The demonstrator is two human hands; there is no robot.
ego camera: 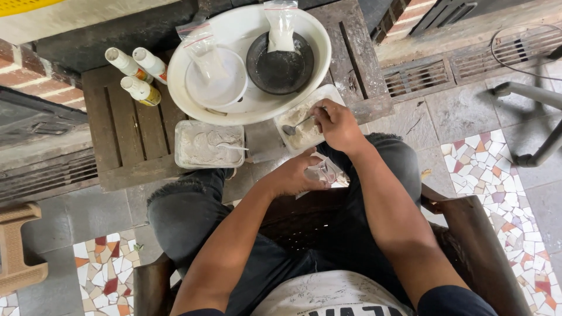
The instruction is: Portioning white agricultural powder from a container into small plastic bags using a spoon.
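— Gripped how?
— Left hand (295, 174) pinches a small clear plastic bag (323, 171) open above the lap, mouth up for filling. Right hand (336, 126) closes on a metal spoon (294, 126), dipped in a white rectangular tray of pale powder (301, 120).
— Surroundings?
— Three white bottles (136, 73), a second powder tray (209, 144) and a white round basin (252, 105) share the dark wooden desk (126, 134), near at hand.

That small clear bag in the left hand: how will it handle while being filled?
The small clear bag is thin film crumpled in the left hand, so probably floppy and light. Its mouth likely collapses unless held open. The right hand holds a spoon.
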